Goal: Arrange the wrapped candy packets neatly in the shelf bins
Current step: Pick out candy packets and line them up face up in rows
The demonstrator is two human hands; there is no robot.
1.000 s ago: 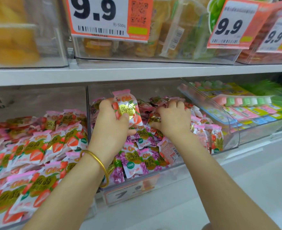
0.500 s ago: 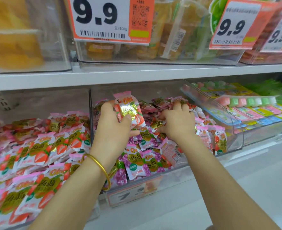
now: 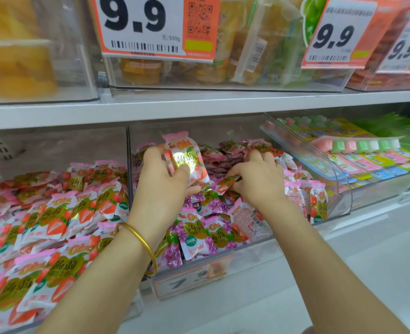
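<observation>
My left hand (image 3: 161,186) grips an upright strawberry candy packet (image 3: 187,157), pink-topped with gold lettering, above the middle clear bin (image 3: 341,189). That bin holds a mixed heap of purple grape packets (image 3: 194,237) and strawberry packets (image 3: 317,203). My right hand (image 3: 259,182) reaches into the heap and pinches a small red-and-green packet (image 3: 227,183) between thumb and fingers. The left bin is packed with strawberry packets (image 3: 54,218) lying in overlapping rows.
A clear bin of pink, green and white candy strips (image 3: 358,145) stands to the right. The upper shelf (image 3: 199,104) carries bins of yellow snacks behind 9.9 price tags (image 3: 151,25). A 7.9 label (image 3: 192,278) fronts the middle bin. A gold bangle (image 3: 141,244) circles my left wrist.
My right hand has shifted slightly forward in the heap and lifted a small packet between its fingers. My left hand keeps holding the strawberry packet upright, almost unmoved.
</observation>
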